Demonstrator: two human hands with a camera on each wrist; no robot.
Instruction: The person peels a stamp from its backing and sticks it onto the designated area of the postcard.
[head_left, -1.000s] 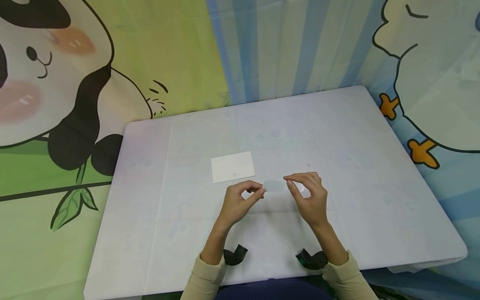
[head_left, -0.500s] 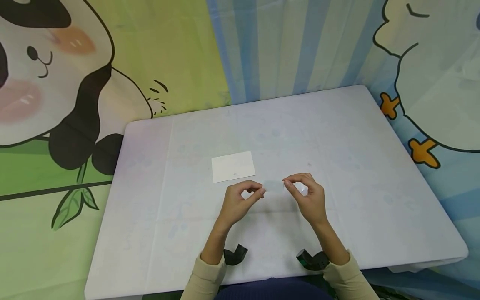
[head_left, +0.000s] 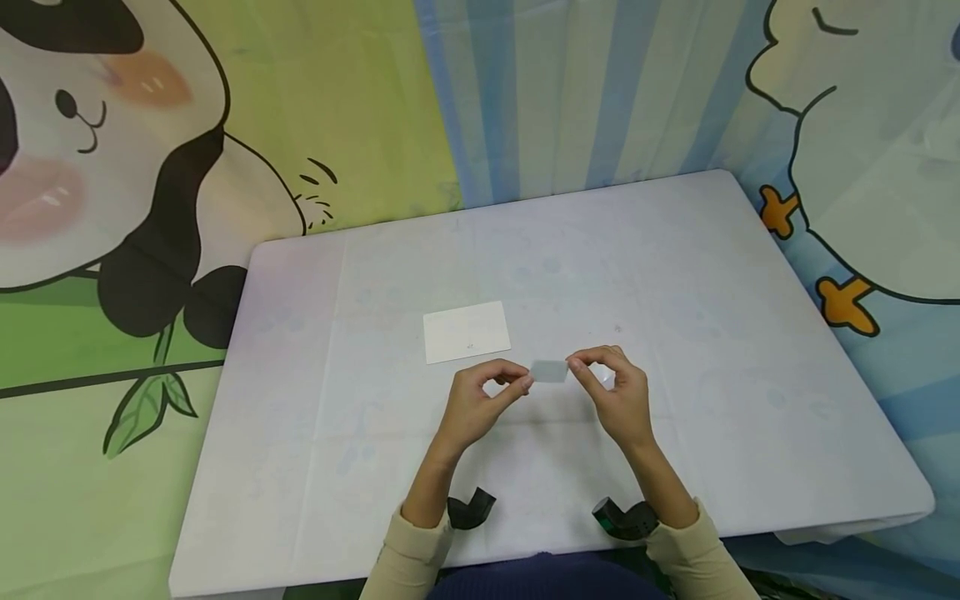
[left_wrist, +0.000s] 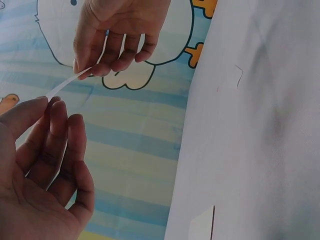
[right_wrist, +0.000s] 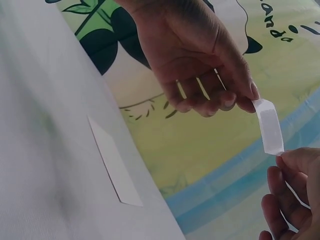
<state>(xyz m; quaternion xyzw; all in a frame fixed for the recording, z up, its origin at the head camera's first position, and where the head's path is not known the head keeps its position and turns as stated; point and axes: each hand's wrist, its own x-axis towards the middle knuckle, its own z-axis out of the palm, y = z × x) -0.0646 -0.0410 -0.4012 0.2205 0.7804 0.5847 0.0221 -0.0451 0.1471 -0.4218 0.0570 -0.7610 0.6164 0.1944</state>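
A small translucent strip point(head_left: 550, 372) is stretched between my two hands above the white table. My left hand point(head_left: 480, 404) pinches one end between thumb and forefinger. The other end is pinched by the thumb and forefinger of my right hand point(head_left: 618, 400). Seen from the right wrist, the strip point(right_wrist: 270, 127) is whitish, with its ends slightly bent. From the left wrist the strip point(left_wrist: 70, 82) shows nearly edge-on and bows a little. Behind my left hand, a white rectangular card point(head_left: 467, 333) lies flat on the table.
The white table point(head_left: 675, 275) spreads out on all sides of the hands. A small clear, shiny piece point(head_left: 606, 376) shows on it through the gap in my right hand. Cartoon-printed cloth point(head_left: 525, 100) hangs behind the table's far edge.
The strip has tilted so that its face shows more plainly in the head view. My right hand has shifted slightly left; my left hand has hardly moved. The card stays put.
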